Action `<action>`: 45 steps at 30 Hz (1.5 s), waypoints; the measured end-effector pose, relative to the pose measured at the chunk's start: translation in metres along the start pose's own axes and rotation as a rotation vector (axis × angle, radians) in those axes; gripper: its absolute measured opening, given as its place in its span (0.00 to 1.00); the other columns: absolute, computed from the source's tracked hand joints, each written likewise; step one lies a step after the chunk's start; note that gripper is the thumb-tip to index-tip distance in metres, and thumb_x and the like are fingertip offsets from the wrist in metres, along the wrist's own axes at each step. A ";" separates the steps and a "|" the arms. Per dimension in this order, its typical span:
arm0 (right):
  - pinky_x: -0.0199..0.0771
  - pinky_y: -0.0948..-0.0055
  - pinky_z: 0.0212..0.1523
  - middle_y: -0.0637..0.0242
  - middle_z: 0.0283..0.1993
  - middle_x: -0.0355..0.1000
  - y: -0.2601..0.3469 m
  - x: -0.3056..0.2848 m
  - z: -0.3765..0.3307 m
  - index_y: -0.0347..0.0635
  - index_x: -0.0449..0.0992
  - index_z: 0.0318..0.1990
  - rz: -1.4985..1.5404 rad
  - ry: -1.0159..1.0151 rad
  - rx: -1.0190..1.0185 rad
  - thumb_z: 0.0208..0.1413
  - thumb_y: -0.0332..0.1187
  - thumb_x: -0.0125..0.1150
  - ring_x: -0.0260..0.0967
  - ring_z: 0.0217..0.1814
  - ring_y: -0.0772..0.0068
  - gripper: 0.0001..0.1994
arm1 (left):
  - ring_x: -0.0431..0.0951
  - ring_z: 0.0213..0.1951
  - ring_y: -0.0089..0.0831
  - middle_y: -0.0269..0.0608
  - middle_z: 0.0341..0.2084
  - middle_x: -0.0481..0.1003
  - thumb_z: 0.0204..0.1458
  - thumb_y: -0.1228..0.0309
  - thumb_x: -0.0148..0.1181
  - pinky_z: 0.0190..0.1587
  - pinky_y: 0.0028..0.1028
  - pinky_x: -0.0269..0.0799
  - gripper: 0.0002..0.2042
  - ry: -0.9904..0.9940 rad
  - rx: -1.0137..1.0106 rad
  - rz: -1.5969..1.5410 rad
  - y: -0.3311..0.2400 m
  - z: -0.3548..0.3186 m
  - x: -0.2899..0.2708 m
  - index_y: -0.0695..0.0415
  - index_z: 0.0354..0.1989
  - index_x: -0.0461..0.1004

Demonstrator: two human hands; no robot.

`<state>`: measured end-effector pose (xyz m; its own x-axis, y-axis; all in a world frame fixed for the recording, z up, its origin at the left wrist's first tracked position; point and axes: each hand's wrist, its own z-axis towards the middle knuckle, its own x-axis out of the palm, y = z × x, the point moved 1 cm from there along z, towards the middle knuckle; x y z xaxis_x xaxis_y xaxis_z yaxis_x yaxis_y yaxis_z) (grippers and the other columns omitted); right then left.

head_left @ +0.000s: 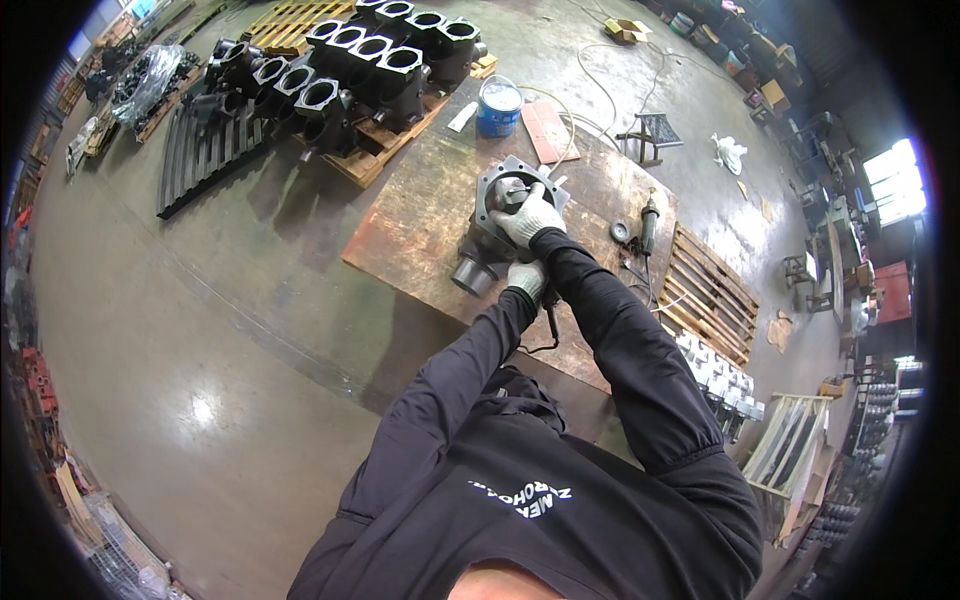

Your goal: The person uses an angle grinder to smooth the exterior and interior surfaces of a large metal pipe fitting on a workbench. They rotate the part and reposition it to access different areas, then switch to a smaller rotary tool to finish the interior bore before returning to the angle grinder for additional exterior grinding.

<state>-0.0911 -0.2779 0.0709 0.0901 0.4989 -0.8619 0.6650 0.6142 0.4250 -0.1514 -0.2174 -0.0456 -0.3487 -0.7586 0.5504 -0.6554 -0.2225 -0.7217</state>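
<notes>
Right hand (527, 218), gloved, clamps grinding tool (511, 192) inside round opening of grey metal casting (490, 225). Left hand (526, 278) wraps tool's rear, seemingly to steady it. Casting sits on rusty steel plate (420, 220), apparently as workbench. Blue paint can (498, 106) beyond.

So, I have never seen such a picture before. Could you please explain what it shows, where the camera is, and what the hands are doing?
The camera sits on a person's head and looks down, so the picture is round and its edges bend. You see the person's own black sleeves and two gloved hands. The right hand lies on top of a grey metal casting, which stands on a rusty metal sheet on the workshop floor. The left hand is lower, beside the casting, gripping something that I cannot make out. Also on the sheet are a blue can and a hand grinder. Behind them, dark castings stand in rows on wooden pallets.
</notes>
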 end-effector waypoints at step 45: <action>0.79 0.57 0.50 0.37 0.48 0.77 -0.013 -0.002 0.011 0.28 0.50 0.67 -0.026 -0.026 -0.065 0.45 0.62 0.68 0.79 0.48 0.43 0.54 | 0.76 0.53 0.34 0.39 0.52 0.78 0.63 0.64 0.53 0.57 0.33 0.70 0.17 -0.001 -0.106 -0.350 0.024 0.020 0.012 0.58 0.57 0.72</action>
<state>-0.0916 -0.2934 0.0636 0.0936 0.4668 -0.8794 0.6182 0.6651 0.4189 -0.1576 -0.2444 -0.0645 -0.0901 -0.6482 0.7561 -0.8007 -0.4044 -0.4421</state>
